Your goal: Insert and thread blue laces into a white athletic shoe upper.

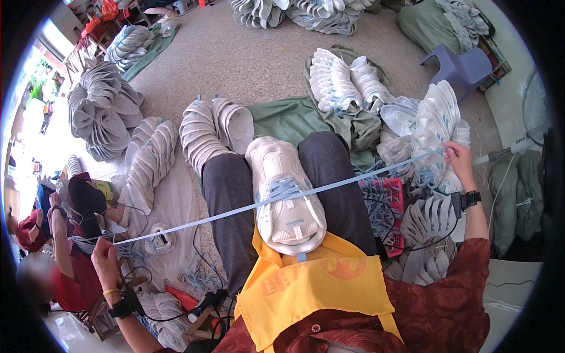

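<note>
A white shoe upper (291, 220) lies on my lap between my thighs, with light blue lacing across its throat. A light blue shoelace (359, 177) stretches in a taut, slanting line over the shoe. My left hand (106, 263), out at the lower left, pinches one end of the lace. Out at the right and higher up, my right hand (459, 160) pinches the other end, in front of a stack of white uppers (435, 120). Whether the lace passes through the shoe's eyelets at the middle is hard to make out.
A pink basket (395, 200) with blue laces (376, 215) stands by my right thigh. Stacked uppers (203, 132) stand beyond my left knee. A purple stool (462, 66) and a fan (535, 112) are at the right. Another person in red (82, 276) sits at the left.
</note>
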`<state>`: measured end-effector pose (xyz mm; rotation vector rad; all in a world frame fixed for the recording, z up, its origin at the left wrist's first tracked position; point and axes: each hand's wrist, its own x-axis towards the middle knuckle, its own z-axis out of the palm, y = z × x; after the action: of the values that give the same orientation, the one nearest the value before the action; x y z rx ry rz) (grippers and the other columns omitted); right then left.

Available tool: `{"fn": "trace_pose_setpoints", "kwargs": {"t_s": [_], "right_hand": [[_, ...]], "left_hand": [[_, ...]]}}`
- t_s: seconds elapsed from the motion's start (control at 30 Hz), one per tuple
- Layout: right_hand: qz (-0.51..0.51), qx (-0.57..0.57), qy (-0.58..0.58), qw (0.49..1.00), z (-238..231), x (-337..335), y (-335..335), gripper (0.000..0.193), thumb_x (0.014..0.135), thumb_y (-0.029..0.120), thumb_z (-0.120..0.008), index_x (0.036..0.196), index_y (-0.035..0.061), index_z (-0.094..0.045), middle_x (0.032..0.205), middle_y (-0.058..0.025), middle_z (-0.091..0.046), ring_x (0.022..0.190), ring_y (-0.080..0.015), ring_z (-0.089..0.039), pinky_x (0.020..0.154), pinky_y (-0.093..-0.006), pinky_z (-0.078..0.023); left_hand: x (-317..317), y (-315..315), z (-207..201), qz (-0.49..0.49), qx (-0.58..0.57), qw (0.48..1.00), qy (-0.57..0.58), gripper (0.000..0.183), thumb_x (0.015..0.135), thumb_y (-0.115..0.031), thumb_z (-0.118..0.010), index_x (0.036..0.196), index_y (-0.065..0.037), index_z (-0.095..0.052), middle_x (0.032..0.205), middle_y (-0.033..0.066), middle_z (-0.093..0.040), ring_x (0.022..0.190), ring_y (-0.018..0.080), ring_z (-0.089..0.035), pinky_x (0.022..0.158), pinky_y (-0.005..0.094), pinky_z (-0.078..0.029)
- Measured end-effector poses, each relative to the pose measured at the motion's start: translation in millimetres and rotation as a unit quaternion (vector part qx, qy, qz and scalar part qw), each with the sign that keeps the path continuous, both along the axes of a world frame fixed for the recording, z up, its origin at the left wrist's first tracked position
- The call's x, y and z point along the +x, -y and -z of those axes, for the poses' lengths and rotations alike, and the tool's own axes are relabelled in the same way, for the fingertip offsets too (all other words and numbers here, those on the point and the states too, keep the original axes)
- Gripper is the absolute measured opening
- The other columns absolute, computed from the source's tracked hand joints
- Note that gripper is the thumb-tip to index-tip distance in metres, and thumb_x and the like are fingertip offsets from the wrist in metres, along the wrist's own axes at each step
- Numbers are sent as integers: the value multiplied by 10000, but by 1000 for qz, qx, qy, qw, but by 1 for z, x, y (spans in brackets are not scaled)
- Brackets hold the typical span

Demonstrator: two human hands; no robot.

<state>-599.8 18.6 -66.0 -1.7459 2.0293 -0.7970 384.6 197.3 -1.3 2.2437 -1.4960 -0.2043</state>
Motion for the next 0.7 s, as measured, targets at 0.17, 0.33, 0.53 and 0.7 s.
{"fn": "trace_pose_setpoints", "kwargs": {"t_s": [0.17, 0.33, 0.53, 0.7], "right_hand": [[31, 9, -7, 999, 5, -19, 3, 251, 981, -42, -554, 1138, 7, -744, 864, -67, -725, 675, -105, -667, 618, -259, -572], [41, 31, -20, 998, 1, -19, 3, 231, 978, -35, -573, 1131, 7, -742, 858, -75, -721, 674, -111, -675, 601, -265, -575], [36, 87, -27, 995, 1, 0, 5, 159, 962, 104, -650, 943, -27, -738, 723, -56, -691, 573, -109, -645, 519, -256, -539], [-40, 215, 19, 976, -9, 93, 42, 233, 964, 141, -636, 818, -25, -711, 692, -54, -682, 545, -115, -645, 488, -267, -522]], "left_hand": [[14, -5, -1, -6, 3, 1000, 18, 103, 861, 25, -630, 856, 18, -528, 689, 100, -573, 618, 164, -510, 616, 327, -442], [31, -9, 1, -13, 13, 1000, 14, 87, 868, 26, -619, 871, 22, -532, 710, 110, -586, 643, 178, -544, 638, 346, -462], [43, -2, 4, 34, 27, 998, 52, 86, 863, 38, -617, 894, 21, -539, 737, 109, -584, 656, 190, -536, 644, 341, -453], [22, 46, -20, 91, 25, 993, 65, 92, 866, 40, -619, 875, 18, -531, 701, 68, -498, 669, 146, -517, 623, 315, -432]]}}
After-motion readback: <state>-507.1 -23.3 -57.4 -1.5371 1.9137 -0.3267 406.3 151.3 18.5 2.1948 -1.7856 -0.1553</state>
